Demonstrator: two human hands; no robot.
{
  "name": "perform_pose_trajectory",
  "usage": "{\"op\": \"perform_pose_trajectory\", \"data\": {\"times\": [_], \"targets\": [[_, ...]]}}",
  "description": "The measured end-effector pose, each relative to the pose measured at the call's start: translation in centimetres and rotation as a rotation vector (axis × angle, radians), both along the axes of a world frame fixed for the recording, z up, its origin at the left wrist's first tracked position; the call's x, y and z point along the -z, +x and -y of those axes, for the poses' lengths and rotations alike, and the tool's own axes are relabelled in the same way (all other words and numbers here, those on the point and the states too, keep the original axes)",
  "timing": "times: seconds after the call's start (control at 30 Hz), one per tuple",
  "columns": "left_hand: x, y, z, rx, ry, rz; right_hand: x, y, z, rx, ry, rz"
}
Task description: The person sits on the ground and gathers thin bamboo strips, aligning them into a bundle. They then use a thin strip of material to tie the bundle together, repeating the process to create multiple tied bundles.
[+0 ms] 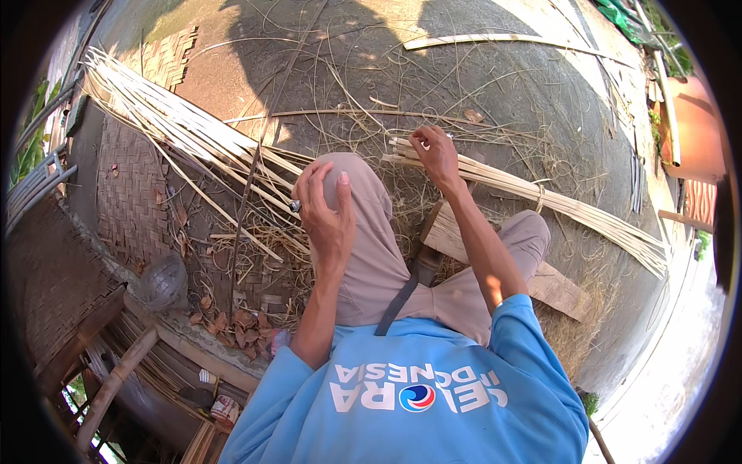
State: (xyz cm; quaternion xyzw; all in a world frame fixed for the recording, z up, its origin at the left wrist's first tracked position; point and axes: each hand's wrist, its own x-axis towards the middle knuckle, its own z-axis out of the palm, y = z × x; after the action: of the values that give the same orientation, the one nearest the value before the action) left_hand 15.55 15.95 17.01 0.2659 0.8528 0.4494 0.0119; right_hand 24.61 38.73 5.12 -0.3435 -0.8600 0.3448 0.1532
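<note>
Left hand (328, 220) rests loosely open on the knee (363, 197) mid-frame, right hand (438, 158) is curled over the strips (495, 175) upper middle, can't tell if it's gripping.

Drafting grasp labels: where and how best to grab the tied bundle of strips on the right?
Probably around the bundle at its tie, hand coming from above on the far side. It looks narrow and gathered there, while the right-end tips fan out; the right knee crowds the near side.
</note>
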Motion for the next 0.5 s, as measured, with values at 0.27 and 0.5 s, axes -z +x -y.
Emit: {"op": "perform_pose_trajectory", "data": {"times": [0.27,0.5], "targets": [[7.2,-7.4,6.0,-0.493,0.124,0.217,-1.2,-0.3,5.8,-0.024,-0.004,-0.149],[20.1,-13.2,22.5,-0.629,-0.818,0.300,-2.9,9.0,9.9,0.132,-0.276,0.012]]}}
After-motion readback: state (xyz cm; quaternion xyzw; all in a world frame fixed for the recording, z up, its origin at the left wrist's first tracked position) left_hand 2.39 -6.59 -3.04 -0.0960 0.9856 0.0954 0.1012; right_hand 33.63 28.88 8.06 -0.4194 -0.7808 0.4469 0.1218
